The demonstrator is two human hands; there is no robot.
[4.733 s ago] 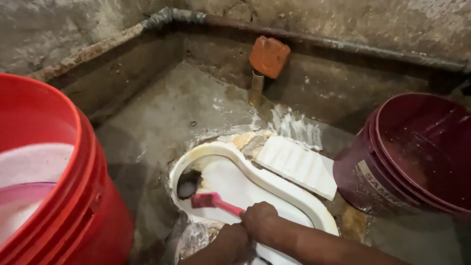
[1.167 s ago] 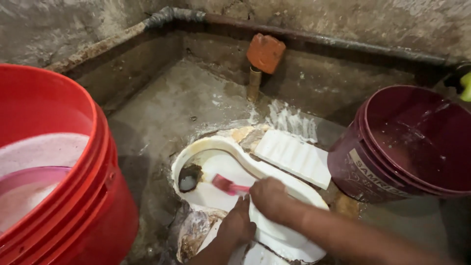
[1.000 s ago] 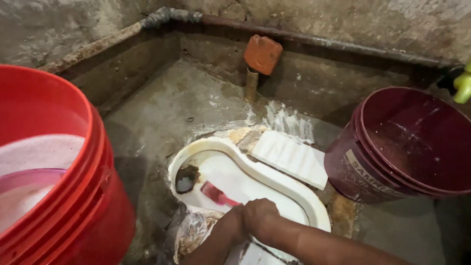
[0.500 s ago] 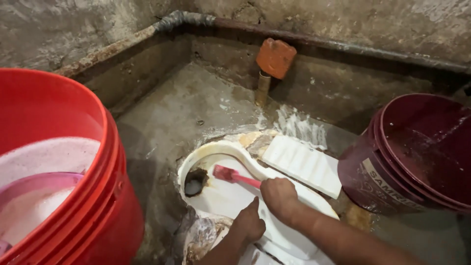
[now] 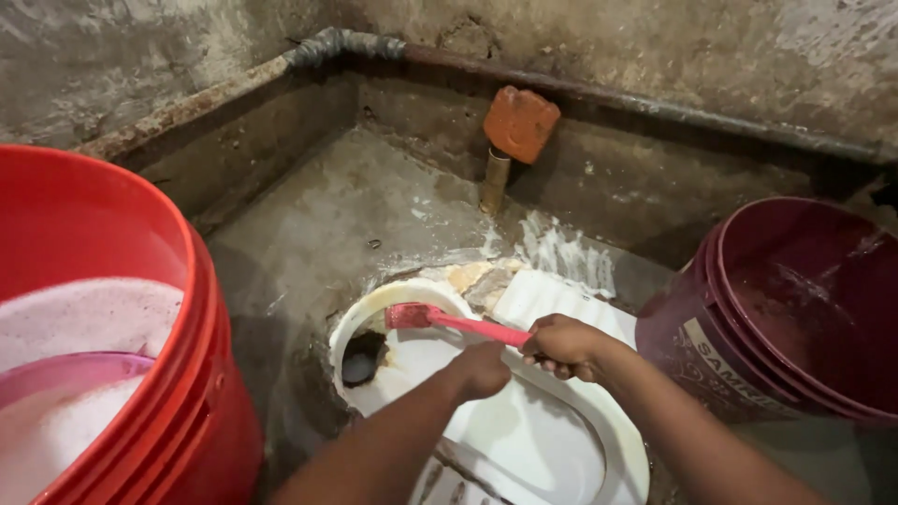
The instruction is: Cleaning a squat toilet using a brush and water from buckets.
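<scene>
Right hand (image 5: 561, 344) clenched round handle of pink brush (image 5: 449, 321); brush head on far rim of white squat pan (image 5: 617, 440), just above dark drain hole (image 5: 360, 358). Left hand (image 5: 482, 369) curled, over pan basin just beside brush handle; grip cannot tell. Red bucket (image 5: 201, 374) with foamy water at pan's left, maroon bucket (image 5: 720, 309) at right. Orange brick (image 5: 520, 123) atop brass pipe (image 5: 493, 182) by far wall
</scene>
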